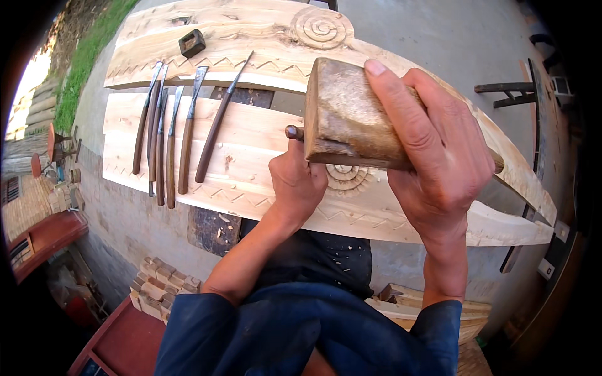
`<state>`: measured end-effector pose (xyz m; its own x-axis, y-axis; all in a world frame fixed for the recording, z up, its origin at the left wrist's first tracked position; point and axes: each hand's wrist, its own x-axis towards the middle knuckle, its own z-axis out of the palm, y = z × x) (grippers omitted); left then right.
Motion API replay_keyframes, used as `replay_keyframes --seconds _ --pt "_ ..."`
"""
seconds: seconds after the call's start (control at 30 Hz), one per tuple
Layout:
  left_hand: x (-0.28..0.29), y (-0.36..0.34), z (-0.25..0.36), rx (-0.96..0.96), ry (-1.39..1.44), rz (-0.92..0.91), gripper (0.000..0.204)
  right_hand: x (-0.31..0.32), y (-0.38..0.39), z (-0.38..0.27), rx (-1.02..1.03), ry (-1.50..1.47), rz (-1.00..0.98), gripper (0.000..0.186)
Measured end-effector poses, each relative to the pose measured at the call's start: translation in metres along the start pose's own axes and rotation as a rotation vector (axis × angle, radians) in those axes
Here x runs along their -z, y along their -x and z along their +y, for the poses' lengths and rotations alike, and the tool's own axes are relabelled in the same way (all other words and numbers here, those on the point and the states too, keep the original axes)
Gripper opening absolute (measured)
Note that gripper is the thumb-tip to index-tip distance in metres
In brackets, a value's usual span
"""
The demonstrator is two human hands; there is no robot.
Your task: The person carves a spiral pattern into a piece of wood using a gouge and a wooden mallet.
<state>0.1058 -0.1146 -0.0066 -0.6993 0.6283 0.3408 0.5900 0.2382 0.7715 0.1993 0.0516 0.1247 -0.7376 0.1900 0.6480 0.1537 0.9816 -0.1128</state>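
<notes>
1. Nearest the camera, two forearms in rolled dark blue sleeves (282,332) rise from the lower edge over a dark apron flecked with wood chips.
2. The right hand (439,156) is wrapped tightly around a chunky, worn wooden mallet (348,119), held raised so that its blocky head fills the middle of the view.
3. The left hand (298,182) is closed in a fist around the handle of a chisel (292,132); only the rounded dark butt shows above the fist, just beside the mallet's face. Whether they touch cannot be told.
4. Beneath the left hand lies a pale carved plank (251,156) with a spiral carving (348,178) partly hidden by the mallet, and a zigzag line cut along its near edge.
5. Farther left on that plank, a row of spare chisels (169,138) with long dark wooden handles lies side by side, blades pointing away.
6. Beyond, a second pale plank (238,37) carries another spiral (320,28), a zigzag border and a small dark block (192,42).
7. Below left, on the floor, sits a heap of small wood offcuts (160,291).
</notes>
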Motion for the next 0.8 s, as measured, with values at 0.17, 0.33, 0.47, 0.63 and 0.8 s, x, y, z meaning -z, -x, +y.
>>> replay_keyframes --seconds 0.17,0.33,0.47,0.63,0.8 --pt "-0.002 -0.002 0.004 -0.062 0.178 -0.054 0.033 -0.015 0.002 -0.003 -0.044 -0.263 0.264 0.065" --pt "0.0 -0.008 0.001 -0.233 -0.155 -0.058 0.039 -0.002 -0.003 -0.002 0.126 0.051 -0.048 0.066" --pt "0.0 -0.006 -0.005 -0.13 -0.068 -0.05 0.058 -0.008 0.001 0.004 -0.008 -0.12 0.071 0.067" --pt "-0.002 -0.006 -0.004 -0.17 0.158 -0.035 0.038 -0.014 0.0 0.001 -0.077 -0.387 0.183 0.064" --pt "-0.003 -0.023 0.01 -0.275 -0.059 -0.072 0.031 -0.003 -0.004 0.006 0.095 0.069 -0.026 0.059"
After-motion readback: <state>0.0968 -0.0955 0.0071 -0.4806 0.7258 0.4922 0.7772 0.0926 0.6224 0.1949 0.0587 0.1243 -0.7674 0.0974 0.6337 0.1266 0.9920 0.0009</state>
